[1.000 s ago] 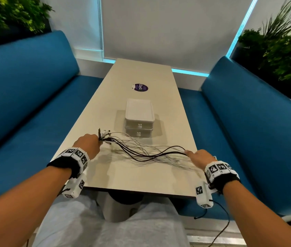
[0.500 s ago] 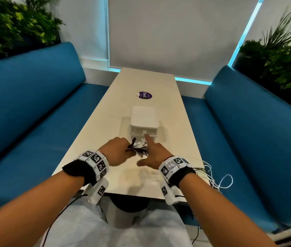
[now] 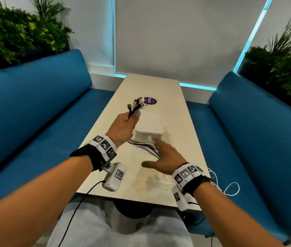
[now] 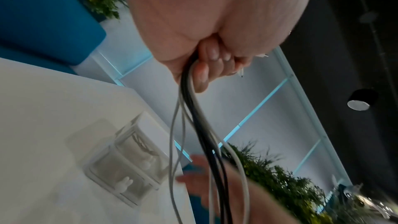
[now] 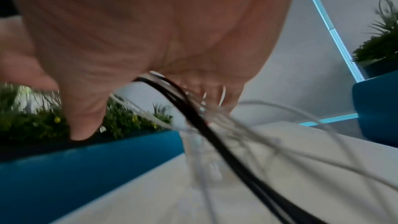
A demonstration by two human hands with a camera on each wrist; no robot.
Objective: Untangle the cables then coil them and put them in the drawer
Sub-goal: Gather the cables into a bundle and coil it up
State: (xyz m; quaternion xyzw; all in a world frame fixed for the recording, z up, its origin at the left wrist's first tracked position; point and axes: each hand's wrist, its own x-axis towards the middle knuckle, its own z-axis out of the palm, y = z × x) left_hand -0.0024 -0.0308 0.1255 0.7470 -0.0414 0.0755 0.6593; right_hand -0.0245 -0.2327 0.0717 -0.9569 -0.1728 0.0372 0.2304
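Observation:
My left hand (image 3: 125, 125) is raised above the table and grips a bundle of black and white cables (image 3: 135, 106), whose plug ends stick up past the thumb. In the left wrist view the curled fingers (image 4: 204, 69) clamp the cables (image 4: 193, 125), which hang down. The strands run down to my right hand (image 3: 166, 157), which is palm-down with thumb and fingers spread, the cables (image 3: 148, 147) passing beneath it. In the blurred right wrist view they cross under the palm (image 5: 150, 31). The white drawer box (image 3: 149, 127) stands just behind both hands with its drawers shut.
The beige table (image 3: 105, 172) runs between two blue benches (image 3: 34, 113). A white cable loop (image 3: 230, 188) hangs off the table's right edge. A purple sticker (image 3: 150, 100) lies beyond the box. Plants stand behind both benches.
The hands were wide apart with the cables stretched on the table, then met near the box. Now the left hand has lifted the plug ends and the right has drawn back along the strands.

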